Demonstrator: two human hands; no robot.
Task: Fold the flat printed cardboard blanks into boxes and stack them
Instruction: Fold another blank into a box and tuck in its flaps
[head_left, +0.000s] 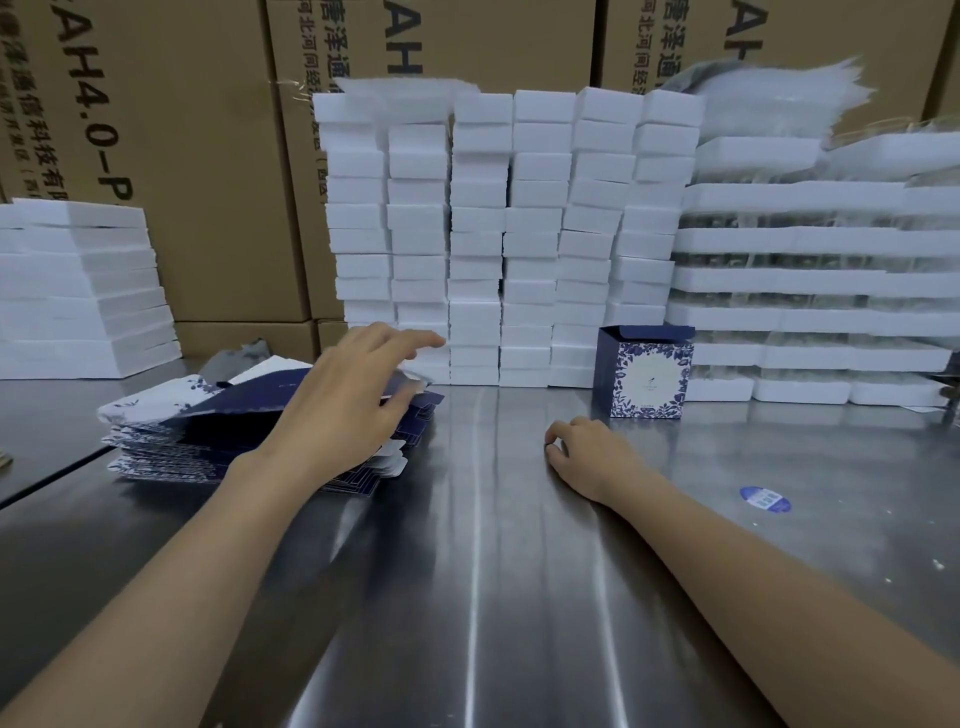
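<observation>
- Both bare forearms reach in from the bottom edge across the steel table (493, 571); a round blue sticker (765, 499) lies on the metal to the right.
- The right hand (587, 452) rests on the table, fingers loosely curled under and holding nothing — well apart from the blanks.
- The left hand (343, 410) lies over the stack of flat blanks (208, 441), fingers spread and mostly straight, index pointing ahead. The fingertips are blurred, so contact with the top blank is hard to judge; the palm hides the stack's right part.
- One folded box (647, 371) — blue floral print, top flap up — stands beyond the right hand, clear of both hands.
- Behind it rise columns of white foam blocks (478, 234), then brown cartons (208, 156), cut off at the top.
</observation>
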